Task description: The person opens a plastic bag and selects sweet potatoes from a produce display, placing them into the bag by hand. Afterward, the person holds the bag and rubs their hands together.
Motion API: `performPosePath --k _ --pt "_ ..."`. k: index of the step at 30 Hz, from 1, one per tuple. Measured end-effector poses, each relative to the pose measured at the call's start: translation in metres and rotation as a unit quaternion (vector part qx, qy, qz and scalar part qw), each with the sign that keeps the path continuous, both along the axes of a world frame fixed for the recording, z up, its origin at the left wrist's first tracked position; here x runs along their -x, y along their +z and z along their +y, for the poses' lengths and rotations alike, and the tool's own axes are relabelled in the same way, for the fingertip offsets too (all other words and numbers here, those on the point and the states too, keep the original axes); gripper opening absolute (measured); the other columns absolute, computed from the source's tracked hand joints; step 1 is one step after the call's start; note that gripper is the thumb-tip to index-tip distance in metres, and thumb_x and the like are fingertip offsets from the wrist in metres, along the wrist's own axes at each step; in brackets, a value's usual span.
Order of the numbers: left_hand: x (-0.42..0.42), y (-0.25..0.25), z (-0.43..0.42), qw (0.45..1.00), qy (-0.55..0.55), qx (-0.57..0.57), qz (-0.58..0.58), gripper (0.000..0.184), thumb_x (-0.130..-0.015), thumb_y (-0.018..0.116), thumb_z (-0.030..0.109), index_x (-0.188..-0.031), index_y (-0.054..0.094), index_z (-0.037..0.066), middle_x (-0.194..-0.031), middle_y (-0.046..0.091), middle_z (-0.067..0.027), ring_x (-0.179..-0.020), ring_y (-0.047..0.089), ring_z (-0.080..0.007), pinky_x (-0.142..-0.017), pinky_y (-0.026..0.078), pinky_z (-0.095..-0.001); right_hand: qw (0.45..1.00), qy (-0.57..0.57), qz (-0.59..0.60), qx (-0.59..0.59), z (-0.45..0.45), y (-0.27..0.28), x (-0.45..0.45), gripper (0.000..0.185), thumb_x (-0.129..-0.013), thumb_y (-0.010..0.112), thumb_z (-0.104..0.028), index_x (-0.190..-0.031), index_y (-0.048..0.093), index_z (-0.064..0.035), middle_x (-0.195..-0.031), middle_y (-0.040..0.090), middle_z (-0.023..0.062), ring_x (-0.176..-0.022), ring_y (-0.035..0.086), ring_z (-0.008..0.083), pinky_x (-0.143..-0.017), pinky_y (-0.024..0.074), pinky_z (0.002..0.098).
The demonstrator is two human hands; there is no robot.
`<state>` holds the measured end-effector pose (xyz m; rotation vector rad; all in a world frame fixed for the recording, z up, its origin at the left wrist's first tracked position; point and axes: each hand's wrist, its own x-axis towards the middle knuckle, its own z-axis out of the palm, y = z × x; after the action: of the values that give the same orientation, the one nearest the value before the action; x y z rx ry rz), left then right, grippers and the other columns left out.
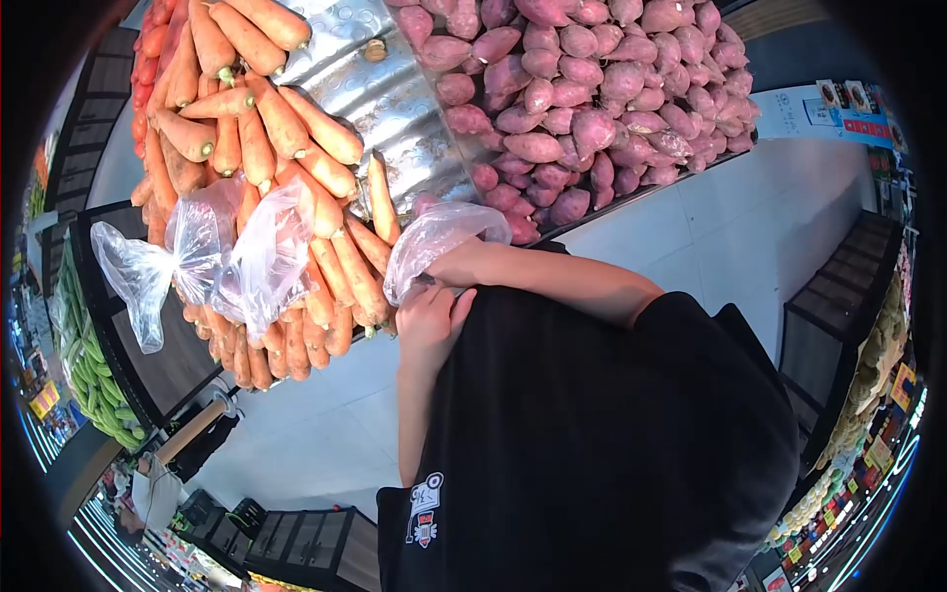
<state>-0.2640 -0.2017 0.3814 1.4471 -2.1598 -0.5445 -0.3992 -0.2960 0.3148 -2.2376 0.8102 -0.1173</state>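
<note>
A clear plastic bag [464,221] covers my right hand [449,262], which reaches into it beside the sweet potatoes [592,128]. Through the film its fingers do not show plainly. My left hand [428,318] is closed at the bag's mouth, close to my right wrist, pinching the edge. Just left of both hands lie the carrots [345,271], heaped with their tops pointing different ways. On the carrots rest a knotted clear bag [178,259] and a second crumpled clear bag [268,264]; their contents are hard to make out.
A ridged metal tray surface [404,109] shows between carrots and sweet potatoes. Tomatoes [153,41] sit at the upper left. Further left is a stand of green gourds [94,380]. Another person [158,488] is at the lower left, beyond the tiled floor [316,434].
</note>
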Motion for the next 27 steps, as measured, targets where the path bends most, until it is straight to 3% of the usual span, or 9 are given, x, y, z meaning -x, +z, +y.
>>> performPosePath --k 1,4,5,9,11,14,17,23,27 --pt "0.000 -0.002 0.002 1.000 0.005 -0.006 -0.018 0.037 -0.092 0.083 0.027 -0.071 0.060 0.006 -0.073 0.061 -0.0110 -0.069 0.064 -0.0339 -0.062 0.052 -0.0462 0.996 0.045 0.078 -0.026 -0.013 0.042 0.002 0.032 -0.091 0.066 -0.027 -0.115 0.080 -0.0108 -0.117 0.077 0.0160 -0.110 0.073 0.0353 -0.096 0.0558 0.0464" --pt "-0.001 0.001 0.007 0.998 0.012 -0.029 -0.058 0.041 -0.093 0.082 0.033 -0.071 0.059 0.007 -0.072 0.060 -0.0105 -0.066 0.063 -0.0336 -0.059 0.052 -0.0466 0.999 -0.034 -0.015 0.021 -0.004 0.005 -0.007 0.032 -0.090 0.067 -0.027 -0.114 0.080 -0.0103 -0.116 0.077 0.0161 -0.108 0.073 0.0354 -0.094 0.0562 0.0472" --pt "0.000 0.002 0.006 0.997 0.013 -0.036 -0.066 0.042 -0.093 0.081 0.034 -0.071 0.058 0.008 -0.072 0.060 -0.0104 -0.065 0.063 -0.0336 -0.058 0.051 -0.0468 0.986 -0.119 -0.021 -0.118 -0.005 0.003 -0.010 0.032 -0.089 0.068 -0.026 -0.115 0.079 -0.0097 -0.116 0.077 0.0163 -0.106 0.074 0.0349 -0.092 0.0564 0.0483" --pt "-0.002 -0.001 0.001 0.997 0.041 -0.024 -0.054 0.040 -0.098 0.076 0.031 -0.075 0.057 0.005 -0.076 0.059 -0.0132 -0.073 0.064 -0.0360 -0.065 0.053 -0.0469 0.980 -0.148 -0.105 -0.078 0.007 -0.011 0.001 0.030 -0.091 0.068 -0.023 -0.116 0.077 -0.0099 -0.115 0.076 0.0143 -0.105 0.073 0.0339 -0.090 0.0567 0.0475" --pt "-0.004 -0.010 -0.001 0.998 0.051 0.021 -0.022 0.035 -0.101 0.072 0.027 -0.078 0.059 0.004 -0.079 0.059 -0.0147 -0.078 0.064 -0.0373 -0.069 0.053 -0.0476 0.992 -0.101 -0.063 0.029 0.015 0.017 0.015 0.027 -0.093 0.068 -0.021 -0.117 0.075 -0.0109 -0.116 0.074 0.0121 -0.106 0.072 0.0326 -0.090 0.0568 0.0460" --pt "0.002 -0.007 -0.004 0.995 0.087 -0.023 0.033 0.026 -0.103 0.067 0.020 -0.084 0.062 0.002 -0.087 0.061 -0.0165 -0.085 0.065 -0.0393 -0.077 0.055 -0.0484 0.992 -0.104 -0.055 0.055 0.012 0.108 0.060 0.028 -0.093 0.074 -0.018 -0.120 0.071 -0.0101 -0.120 0.069 0.0090 -0.105 0.072 0.0308 -0.087 0.0591 0.0429" --pt "0.009 -0.010 -0.018 0.997 0.074 -0.017 0.017 0.015 -0.105 0.059 0.013 -0.097 0.064 0.001 -0.094 0.064 -0.0150 -0.090 0.067 -0.0390 -0.083 0.058 -0.0482 0.970 -0.223 -0.087 0.040 0.002 0.142 0.093 0.030 -0.092 0.077 -0.017 -0.121 0.070 -0.0112 -0.120 0.067 0.0074 -0.108 0.071 0.0302 -0.084 0.0603 0.0413" --pt "0.013 -0.056 -0.033 0.980 0.039 -0.091 -0.172 0.009 -0.091 0.065 0.007 -0.100 0.067 0.006 -0.097 0.069 -0.0121 -0.094 0.074 -0.0322 -0.075 0.062 -0.0448 0.916 -0.319 -0.016 0.241 -0.044 0.090 0.109 0.030 -0.090 0.077 -0.018 -0.119 0.071 -0.0118 -0.117 0.068 0.0065 -0.107 0.069 0.0305 -0.086 0.0598 0.0442" --pt "0.009 -0.070 -0.036 0.974 0.012 -0.100 -0.202 0.011 -0.089 0.067 0.008 -0.100 0.069 0.007 -0.097 0.071 -0.0126 -0.091 0.075 -0.0317 -0.073 0.063 -0.0443 0.916 -0.296 0.034 0.270 -0.057 0.064 0.094 0.033 -0.089 0.077 -0.016 -0.120 0.070 -0.0114 -0.120 0.067 0.0073 -0.108 0.070 0.0301 -0.086 0.0603 0.0434"
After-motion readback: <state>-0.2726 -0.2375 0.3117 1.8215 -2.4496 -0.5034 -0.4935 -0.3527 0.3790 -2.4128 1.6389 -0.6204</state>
